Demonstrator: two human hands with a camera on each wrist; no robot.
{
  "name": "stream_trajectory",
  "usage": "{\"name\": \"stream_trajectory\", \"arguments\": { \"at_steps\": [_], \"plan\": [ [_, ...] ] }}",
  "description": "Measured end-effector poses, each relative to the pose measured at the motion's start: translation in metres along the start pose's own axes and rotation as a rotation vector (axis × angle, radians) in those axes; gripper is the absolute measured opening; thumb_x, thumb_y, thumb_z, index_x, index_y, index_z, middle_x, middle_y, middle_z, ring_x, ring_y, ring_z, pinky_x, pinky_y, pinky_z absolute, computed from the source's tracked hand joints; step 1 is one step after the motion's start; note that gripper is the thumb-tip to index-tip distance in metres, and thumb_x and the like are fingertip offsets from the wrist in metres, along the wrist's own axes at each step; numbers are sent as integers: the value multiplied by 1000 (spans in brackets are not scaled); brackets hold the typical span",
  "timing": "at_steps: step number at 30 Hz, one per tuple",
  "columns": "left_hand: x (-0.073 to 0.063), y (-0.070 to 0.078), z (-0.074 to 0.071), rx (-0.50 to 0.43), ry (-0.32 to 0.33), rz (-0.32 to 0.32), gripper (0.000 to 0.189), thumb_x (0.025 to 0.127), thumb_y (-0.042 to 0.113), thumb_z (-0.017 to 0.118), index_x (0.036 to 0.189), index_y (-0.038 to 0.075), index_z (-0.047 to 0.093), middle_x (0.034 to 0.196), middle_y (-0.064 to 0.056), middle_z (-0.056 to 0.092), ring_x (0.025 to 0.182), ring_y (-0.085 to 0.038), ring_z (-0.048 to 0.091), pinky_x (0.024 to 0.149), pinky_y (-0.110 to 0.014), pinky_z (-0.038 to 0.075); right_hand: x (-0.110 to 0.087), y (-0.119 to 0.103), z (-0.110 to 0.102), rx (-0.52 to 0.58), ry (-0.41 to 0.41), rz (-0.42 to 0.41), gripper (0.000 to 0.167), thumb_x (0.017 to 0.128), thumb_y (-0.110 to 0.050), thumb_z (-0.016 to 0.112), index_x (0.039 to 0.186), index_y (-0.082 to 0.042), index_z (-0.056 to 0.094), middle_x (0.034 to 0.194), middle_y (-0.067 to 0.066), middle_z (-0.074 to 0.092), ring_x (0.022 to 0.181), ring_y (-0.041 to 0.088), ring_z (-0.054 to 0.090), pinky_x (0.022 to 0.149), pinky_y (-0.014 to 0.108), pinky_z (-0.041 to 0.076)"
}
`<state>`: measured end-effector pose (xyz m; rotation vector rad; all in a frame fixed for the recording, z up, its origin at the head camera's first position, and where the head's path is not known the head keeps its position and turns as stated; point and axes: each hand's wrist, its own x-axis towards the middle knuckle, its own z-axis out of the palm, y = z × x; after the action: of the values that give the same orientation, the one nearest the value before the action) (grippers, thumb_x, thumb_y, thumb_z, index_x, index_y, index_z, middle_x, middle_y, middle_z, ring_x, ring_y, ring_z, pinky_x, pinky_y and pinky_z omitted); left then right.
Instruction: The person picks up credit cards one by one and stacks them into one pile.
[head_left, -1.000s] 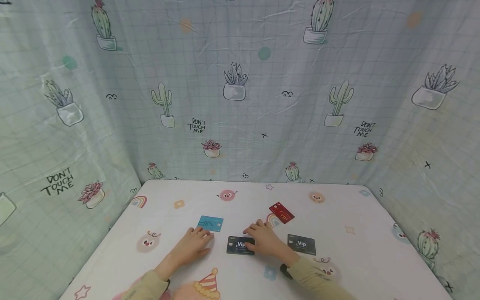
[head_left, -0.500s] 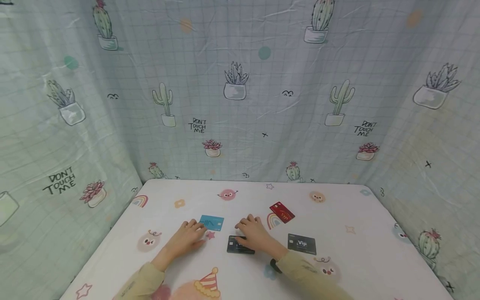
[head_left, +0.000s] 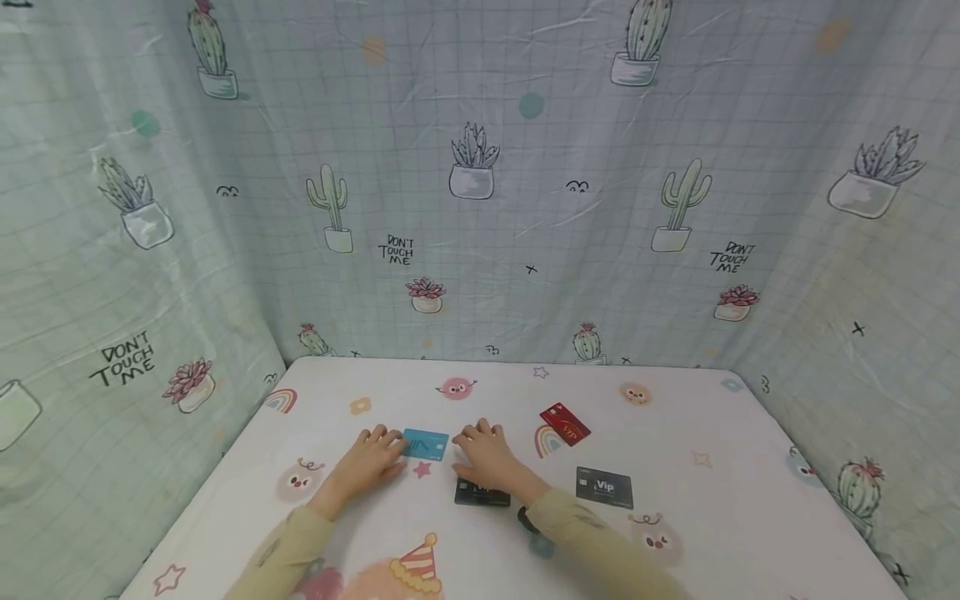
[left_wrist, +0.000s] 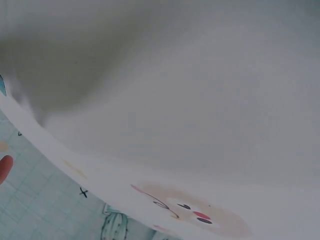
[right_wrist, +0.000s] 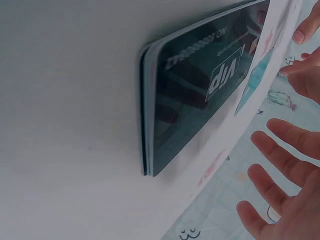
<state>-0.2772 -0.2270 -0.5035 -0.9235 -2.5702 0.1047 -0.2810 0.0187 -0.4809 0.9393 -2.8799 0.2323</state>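
My left hand (head_left: pixel 371 458) is at the left edge of a light blue card (head_left: pixel 429 445), its fingertips close to or on that edge; contact is unclear. Only one left fingertip (left_wrist: pixel 5 168) shows in the left wrist view. My right hand (head_left: pixel 487 460) reaches over a black Vip card (head_left: pixel 483 496), fingers loosely spread toward the blue card's right side. The right wrist view shows that this black card (right_wrist: pixel 200 95) tops a small stack lying on the table, with the right fingers (right_wrist: pixel 285 155) raised beyond it and gripping nothing.
To the right lies another black Vip card (head_left: pixel 604 487). Farther back rests a red VIP card (head_left: pixel 566 424), turned at an angle. The white table (head_left: pixel 742 533) has printed cartoon figures, and a cactus-patterned curtain (head_left: pixel 495 233) stands around its back and sides.
My right hand has moved left and away from me, toward the blue card. My left hand has shifted slightly left, off the blue card's front part. The cards look unmoved.
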Motion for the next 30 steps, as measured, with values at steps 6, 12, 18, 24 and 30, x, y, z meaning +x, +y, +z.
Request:
{"name": "stream_trajectory", "arguments": {
  "at_steps": [6,12,18,24,30],
  "plan": [
    [3,-7,1,-11,-46,-13,39,83,34,60,114,9,56,111,-7,58,94,-24,48,76,-43,43,11,-4,3,-41,-1,31,43,82,-41,58,118,-16,55,112,0,56,98,18,41,83,40,36],
    [6,-10,3,-25,-84,-39,46,84,37,58,120,9,53,118,-7,56,101,-27,49,81,-50,43,21,-9,6,-82,-10,62,46,83,-42,57,122,-18,52,118,-1,54,101,18,41,83,41,37],
    [9,-12,6,5,-73,-35,53,81,41,60,123,10,52,123,-7,55,107,-31,50,83,-53,42,27,-14,8,-109,-52,89,50,83,-44,56,127,-21,47,127,-3,50,110,19,41,89,45,36],
    [12,-11,8,-13,-158,-85,54,83,42,56,127,11,49,129,-7,51,115,-33,47,89,-56,38,31,-15,15,-129,-99,116,52,85,-45,52,129,-19,45,132,-1,47,122,22,38,98,51,29],
    [14,-9,9,-21,-239,-129,54,86,44,50,129,11,47,130,-6,50,118,-34,45,93,-56,35,33,-17,19,-170,-125,134,54,85,-47,51,129,-18,45,128,-1,50,122,23,39,100,53,25]
  ]
}}
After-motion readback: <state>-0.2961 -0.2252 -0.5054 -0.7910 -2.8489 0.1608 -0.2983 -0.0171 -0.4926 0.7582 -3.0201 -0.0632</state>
